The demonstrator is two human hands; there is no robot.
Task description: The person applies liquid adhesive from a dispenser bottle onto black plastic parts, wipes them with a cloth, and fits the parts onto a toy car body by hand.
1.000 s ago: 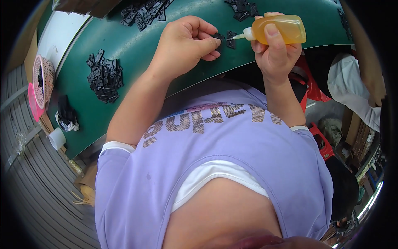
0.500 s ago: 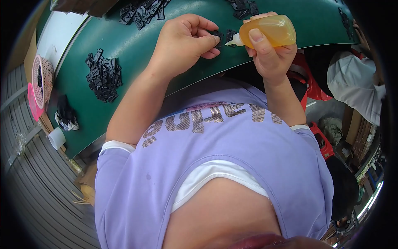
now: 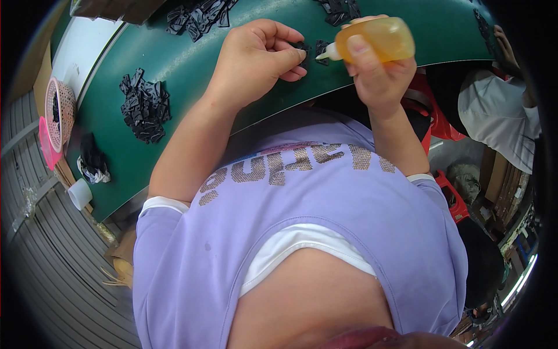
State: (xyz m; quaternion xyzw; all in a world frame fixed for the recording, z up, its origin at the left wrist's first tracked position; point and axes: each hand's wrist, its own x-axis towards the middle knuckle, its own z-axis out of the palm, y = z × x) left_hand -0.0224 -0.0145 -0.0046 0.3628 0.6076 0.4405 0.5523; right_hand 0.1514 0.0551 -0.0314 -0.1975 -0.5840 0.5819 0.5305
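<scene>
My right hand (image 3: 381, 78) is wrapped round a soft squeeze bottle (image 3: 388, 39) of yellowish liquid, thumb on its near side. The bottle lies nearly level, and its pale nozzle points left, with the tip close beside a small black piece (image 3: 322, 46) on the green table. Whether the tip touches that piece I cannot tell. Just left of the nozzle, my left hand (image 3: 256, 61) is closed, thumb and forefinger pinching another small black piece (image 3: 303, 47), partly hidden by the fingers.
Loose black pieces lie in a heap (image 3: 145, 107) on the green table (image 3: 192, 75), with more piles (image 3: 200, 18) at the far side. A pink basket (image 3: 61, 113), a dark cloth (image 3: 93, 157) and a white cup (image 3: 79, 193) are at the left. Another person's sleeve (image 3: 494, 116) shows at right.
The bottle has shifted slightly up and right in my right hand's grip, its nozzle tip a little farther from me. My left hand has hardly moved.
</scene>
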